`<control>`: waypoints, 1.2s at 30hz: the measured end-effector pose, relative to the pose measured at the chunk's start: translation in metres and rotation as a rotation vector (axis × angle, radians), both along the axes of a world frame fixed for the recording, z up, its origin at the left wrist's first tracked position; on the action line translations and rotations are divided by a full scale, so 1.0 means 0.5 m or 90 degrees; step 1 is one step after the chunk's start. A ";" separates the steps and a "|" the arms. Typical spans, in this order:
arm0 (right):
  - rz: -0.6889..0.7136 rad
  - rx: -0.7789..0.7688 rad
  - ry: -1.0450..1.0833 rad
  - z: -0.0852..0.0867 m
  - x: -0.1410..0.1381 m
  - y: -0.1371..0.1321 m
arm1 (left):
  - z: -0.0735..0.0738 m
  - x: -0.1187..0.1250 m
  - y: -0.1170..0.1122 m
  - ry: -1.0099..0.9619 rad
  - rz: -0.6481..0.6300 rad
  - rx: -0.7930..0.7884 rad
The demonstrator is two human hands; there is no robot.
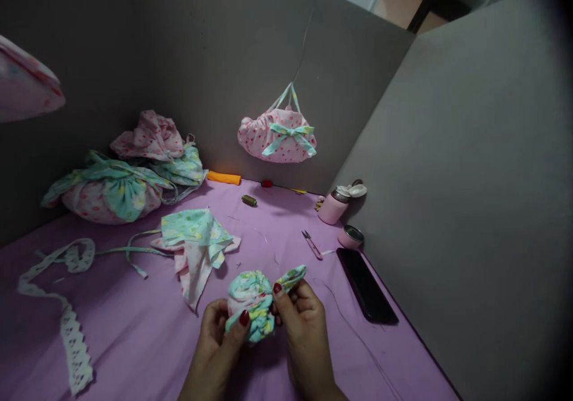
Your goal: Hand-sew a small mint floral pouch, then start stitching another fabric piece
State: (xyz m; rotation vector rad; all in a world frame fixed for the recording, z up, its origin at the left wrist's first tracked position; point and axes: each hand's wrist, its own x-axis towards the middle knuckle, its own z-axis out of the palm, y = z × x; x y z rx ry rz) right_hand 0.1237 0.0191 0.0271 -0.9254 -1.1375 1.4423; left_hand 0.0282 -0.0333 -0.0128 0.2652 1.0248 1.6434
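Observation:
Both hands hold a small gathered bundle of turquoise floral fabric (pixel 250 296) low over the purple tablecloth (pixel 134 329). My left hand (pixel 219 341) grips its lower left side, thumb pressed on the cloth. My right hand (pixel 302 323) pinches the bundle's right side, where a narrow fabric strip (pixel 290 277) sticks up past the fingers. A loose piece of turquoise and pink fabric (pixel 197 246) lies just up and left of the hands.
A white lace ribbon (pixel 67 317) trails at left. Finished fabric pouches (pixel 120 180) pile at back left; another pouch (pixel 277 135) hangs on the grey partition. Snips (pixel 312 244), a black phone (pixel 367 284), a pink bottle (pixel 335 204), a tin (pixel 350 237) and a thread spool (pixel 249 200) lie at right.

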 end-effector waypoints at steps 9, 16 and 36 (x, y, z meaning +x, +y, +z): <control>-0.011 -0.112 0.056 0.002 -0.009 -0.008 | 0.030 -0.002 0.000 -0.096 -0.062 0.040; -0.026 -0.142 0.080 0.021 -0.009 0.000 | 0.023 -0.008 -0.004 0.036 -0.066 0.119; 0.125 0.271 -0.274 0.040 0.044 0.030 | -0.012 -0.034 0.026 0.093 -0.228 0.107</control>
